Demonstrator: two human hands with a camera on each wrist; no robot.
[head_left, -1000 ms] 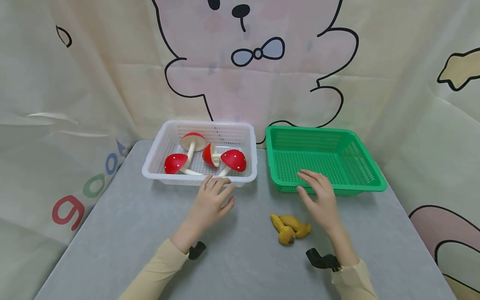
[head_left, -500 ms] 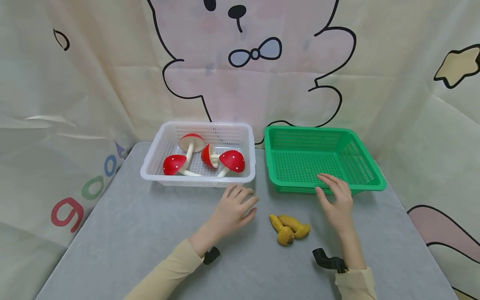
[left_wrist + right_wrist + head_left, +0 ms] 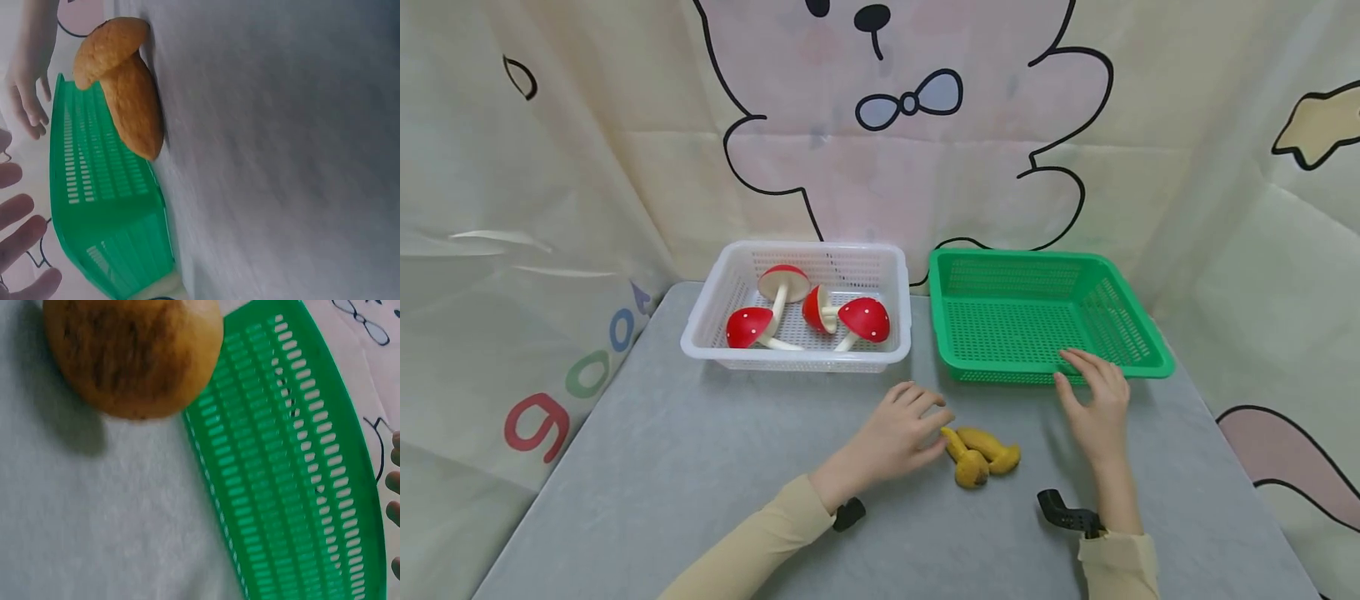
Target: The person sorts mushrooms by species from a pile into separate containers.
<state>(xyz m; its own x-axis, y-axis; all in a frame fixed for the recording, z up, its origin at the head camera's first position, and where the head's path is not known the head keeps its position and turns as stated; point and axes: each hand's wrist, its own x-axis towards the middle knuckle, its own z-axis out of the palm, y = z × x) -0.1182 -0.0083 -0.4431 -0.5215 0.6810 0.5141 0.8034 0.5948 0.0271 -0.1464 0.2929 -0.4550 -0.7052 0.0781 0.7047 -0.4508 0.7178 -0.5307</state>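
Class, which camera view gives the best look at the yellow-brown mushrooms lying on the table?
The head view: it shows the whole cluster of yellow-brown mushrooms on the grey table, between both hands. The left wrist view shows two of them sideways against the green basket. The right wrist view shows only one cap, cropped.

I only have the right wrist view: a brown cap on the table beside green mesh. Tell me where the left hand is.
Observer: The left hand lies open on the table, fingertips at the stem end of the yellow mushrooms. I cannot tell whether they touch.
Operator: Count those mushrooms for me.
Observer: It looks like two, lying together in front of the green basket.
Operator: Now say what else is out there.
Observer: A white basket stands left of the green one, with four red mushrooms in it.
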